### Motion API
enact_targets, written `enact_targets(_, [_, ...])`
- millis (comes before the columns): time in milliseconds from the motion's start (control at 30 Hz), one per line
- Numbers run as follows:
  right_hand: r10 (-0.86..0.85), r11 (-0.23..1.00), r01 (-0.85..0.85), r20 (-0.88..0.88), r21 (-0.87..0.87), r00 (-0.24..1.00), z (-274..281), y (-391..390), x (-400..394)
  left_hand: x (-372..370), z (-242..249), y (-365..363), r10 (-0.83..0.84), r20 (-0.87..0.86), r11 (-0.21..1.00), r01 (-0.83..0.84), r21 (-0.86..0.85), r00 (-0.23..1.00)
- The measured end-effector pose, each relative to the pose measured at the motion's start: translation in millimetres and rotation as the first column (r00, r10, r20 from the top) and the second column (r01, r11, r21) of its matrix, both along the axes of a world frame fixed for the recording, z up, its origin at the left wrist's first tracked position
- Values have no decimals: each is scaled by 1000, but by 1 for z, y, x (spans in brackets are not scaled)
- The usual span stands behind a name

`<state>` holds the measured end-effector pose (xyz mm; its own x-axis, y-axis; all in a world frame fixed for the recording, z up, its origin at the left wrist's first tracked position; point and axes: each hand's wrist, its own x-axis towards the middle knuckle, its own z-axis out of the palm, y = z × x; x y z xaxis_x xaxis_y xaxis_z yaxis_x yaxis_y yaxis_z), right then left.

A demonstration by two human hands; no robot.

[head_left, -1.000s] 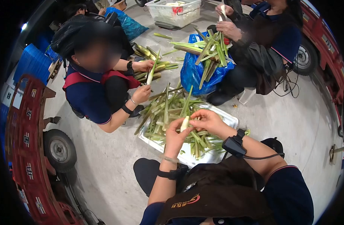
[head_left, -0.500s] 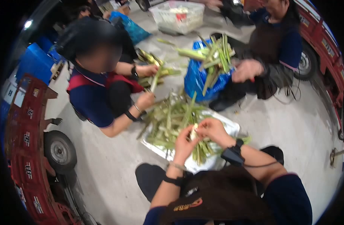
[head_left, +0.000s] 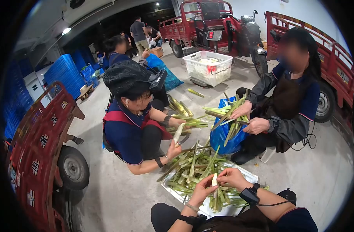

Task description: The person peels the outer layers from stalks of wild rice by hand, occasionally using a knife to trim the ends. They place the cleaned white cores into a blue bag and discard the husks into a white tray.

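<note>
My left hand (head_left: 202, 192) is closed around a pale water bamboo shoot (head_left: 215, 181), held upright above the white tray. The fingers of my right hand (head_left: 233, 178) pinch at the shoot's upper part. Beneath both hands, long green husks and leafy stalks (head_left: 192, 164) are heaped on the white tray (head_left: 248, 176) and spill over its far edge. At the left, a co-worker holds another whitish shoot (head_left: 178, 133) and a curved knife (head_left: 183, 140). Opposite me on the right, a co-worker's hands grip green leaves (head_left: 233, 116) over a blue plastic bag (head_left: 222, 136).
More stalks (head_left: 181, 108) lie on the concrete floor. Farther back stand a white plastic crate (head_left: 208, 69) with pale contents and a blue sack (head_left: 163, 73). Red cargo tricycles (head_left: 41, 150) flank both sides. Stacked blue crates (head_left: 63, 77) and other people are behind.
My view has tilted up, showing more background. Both my hands stay on the shoot. The right co-worker now has both hands on the leaves; the left co-worker's shoot has tilted.
</note>
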<state>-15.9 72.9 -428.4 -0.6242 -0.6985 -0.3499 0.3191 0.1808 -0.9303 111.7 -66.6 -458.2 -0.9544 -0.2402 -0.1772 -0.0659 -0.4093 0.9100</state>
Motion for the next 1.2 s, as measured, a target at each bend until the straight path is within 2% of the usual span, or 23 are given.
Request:
enact_targets(200, [22,999,-23,-5,-33,1000,-4,2,-5,-1,1,2,-12,-41,991,6,-134,999])
enact_targets(433, [17,998,-15,22,-68,1000,-8,2,-5,0,16,8,-29,-10,989,27,-143,1000])
enact_targets(533, [-82,989,70,-85,-134,993,-16,-3,-1,-6,-7,8,12,-7,995,-12,-103,1000])
enact_targets(600, [-66,971,26,-161,-240,985,-4,-5,3,-8,-17,5,50,14,999,-50,-10,999])
enact_targets(667, [104,944,-69,94,-324,990,32,-3,8,-6,-6,-2,62,9,959,-62,276,998])
enact_targets(733, [314,911,-234,204,-338,927,39,0,2,-1,-4,-10,148,-55,899,-111,424,987])
enact_targets(800, [231,946,-183,161,-267,959,46,-6,3,0,10,-11,196,-85,914,-150,377,977])
enact_targets(833, [183,977,-173,68,-123,981,43,-8,0,0,9,-11,198,-86,937,-163,308,976])
enact_targets(867, [173,979,-163,75,-124,982,43,-9,1,-1,13,-9,188,-80,939,-155,308,979])
enact_targets(933, [108,994,-109,-50,-18,993,42,-8,3,-4,21,1,152,-124,981,-165,-104,981])
enact_targets(967, [67,998,-68,-62,-16,996,37,-9,5,-6,25,5,135,-80,965,-150,-218,988])
enact_targets(1000, [60,998,-61,-59,-9,996,27,-10,4,-7,23,8,128,-77,967,-142,-211,989])
enact_targets(1067, [-16,998,2,-228,-62,973,14,-12,3,-9,18,13,135,-78,959,-150,-241,988])
enact_targets(1133, [-43,998,34,-243,-44,969,14,-10,2,-10,19,12,110,-83,961,-127,-244,990])
enact_targets(1200, [-4,999,23,-442,36,897,16,-7,1,-9,12,10,122,-95,991,-126,-37,988])
